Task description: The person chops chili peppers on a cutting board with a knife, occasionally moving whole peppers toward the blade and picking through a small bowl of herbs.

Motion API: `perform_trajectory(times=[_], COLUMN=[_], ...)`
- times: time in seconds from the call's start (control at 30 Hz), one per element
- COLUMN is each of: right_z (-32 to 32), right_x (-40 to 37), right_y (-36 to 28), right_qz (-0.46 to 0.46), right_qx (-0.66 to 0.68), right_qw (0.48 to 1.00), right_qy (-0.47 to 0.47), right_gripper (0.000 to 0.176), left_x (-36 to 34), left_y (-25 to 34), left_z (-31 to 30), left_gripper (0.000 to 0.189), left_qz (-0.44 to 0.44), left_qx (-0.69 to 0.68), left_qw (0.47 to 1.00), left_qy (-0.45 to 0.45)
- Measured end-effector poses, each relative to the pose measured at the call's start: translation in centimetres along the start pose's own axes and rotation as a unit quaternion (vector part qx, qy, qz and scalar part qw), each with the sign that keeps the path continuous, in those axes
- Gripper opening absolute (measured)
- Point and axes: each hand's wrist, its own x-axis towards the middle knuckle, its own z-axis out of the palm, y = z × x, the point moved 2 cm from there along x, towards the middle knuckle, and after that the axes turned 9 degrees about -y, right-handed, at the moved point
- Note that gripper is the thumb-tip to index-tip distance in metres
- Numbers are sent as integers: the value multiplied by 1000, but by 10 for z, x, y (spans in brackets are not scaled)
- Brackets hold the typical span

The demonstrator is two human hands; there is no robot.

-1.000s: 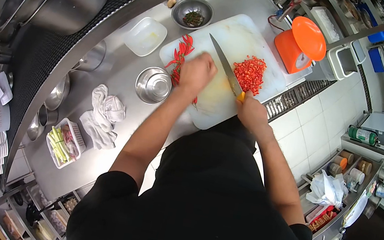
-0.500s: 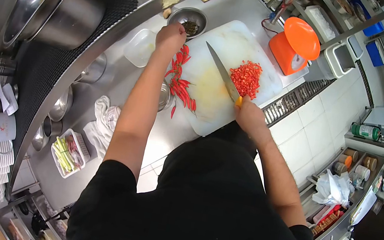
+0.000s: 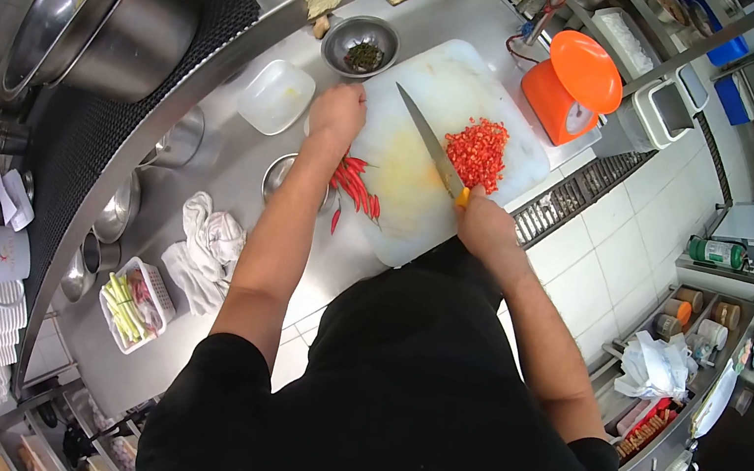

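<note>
My right hand [image 3: 486,226] is closed round the yellow handle of a kitchen knife [image 3: 430,143]. The long blade lies over the white cutting board [image 3: 379,221], pointing up and left. Beside the blade is a heap of chopped red chilies [image 3: 477,152]. My left hand [image 3: 338,113] has its fingers curled at the board's left edge, over the upper end of a pile of whole red chilies [image 3: 357,187]; what is between the fingers is hidden. Just above that hand stands a metal bowl [image 3: 361,45] with dark green scraps inside.
A white plastic container [image 3: 276,97] and a small metal bowl [image 3: 279,177] stand left of the board. An orange scale [image 3: 560,97] is at the upper right. Nearer left lie a white cloth [image 3: 203,251] and a white basket [image 3: 136,305] with green stalks.
My left hand has come down from the metal bowl to the upper chilies, uncovering the bowl. My right hand and the knife have barely moved.
</note>
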Motion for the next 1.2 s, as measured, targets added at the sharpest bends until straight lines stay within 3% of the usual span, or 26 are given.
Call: perform_trajectory(times=[0.1, 0.17, 0.3, 0.37, 0.63, 0.73, 0.93, 1.2], right_z=[2, 2, 1, -3, -11, -15, -32, 1], right_x=[-1, -1, -4, -6, -12, -15, -30, -8], right_y=[-1, 1, -2, -5, -13, -19, -40, -34], right_qz=[1, 2, 3, 3, -15, -29, -22, -32], right_qx=[3, 10, 18, 15, -29, -31, -31, -3], right_qw=[1000, 1000, 1000, 1000, 999, 999, 999, 999], right_qy=[-1, 0, -5, -10, 1, 15, -1, 7], right_gripper=[38, 38, 36, 36, 34, 33, 31, 31], left_x=[-19, -43, -73, -84, -102, -103, -105, -102], left_y=[11, 27, 41, 39, 40, 42, 49, 56], left_z=[-7, -5, 51, 81, 75, 77, 77, 75], left_gripper=[13, 11, 11, 12, 12, 13, 11, 8], left_qz=[38, 56, 79, 79, 71, 121, 140, 111], left_qx=[-39, -193, -387, -363, -234, -197, -140, -128], left_qw=[996, 978, 916, 924, 968, 972, 980, 983], left_qy=[64, 50, -74, -86, -63, -51, -29, -68])
